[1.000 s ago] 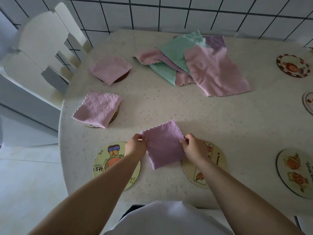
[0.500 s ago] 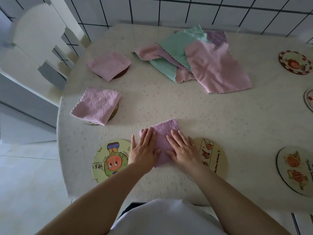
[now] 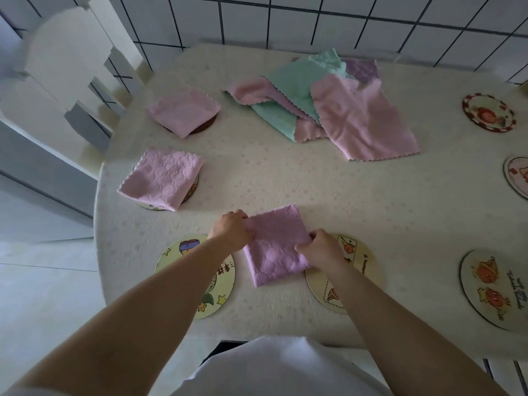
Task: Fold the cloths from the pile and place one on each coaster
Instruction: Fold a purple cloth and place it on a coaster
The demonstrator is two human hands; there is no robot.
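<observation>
A folded purple cloth (image 3: 274,247) lies near the table's front edge, between two bare coasters. My left hand (image 3: 233,228) pinches its left edge and my right hand (image 3: 320,250) pinches its right edge. To its left is a yellow cartoon coaster (image 3: 183,252), partly under my left forearm; to its right a cream coaster (image 3: 360,258), partly under my right hand. The pile of pink, green and purple cloths (image 3: 323,104) sits at the back centre. Two folded pink cloths (image 3: 184,111) (image 3: 163,178) each rest on a coaster at the left.
Three more bare coasters lie along the right side: a red-rimmed one (image 3: 489,112), one cut off by the frame (image 3: 517,175) and a cream one (image 3: 491,287). A white chair (image 3: 65,67) stands at the left beside the table (image 3: 328,190). A tiled wall is behind.
My hands lay flat pressing the purple cloth half a second ago; now both have closed on its left and right edges. The cloth stays in the same spot.
</observation>
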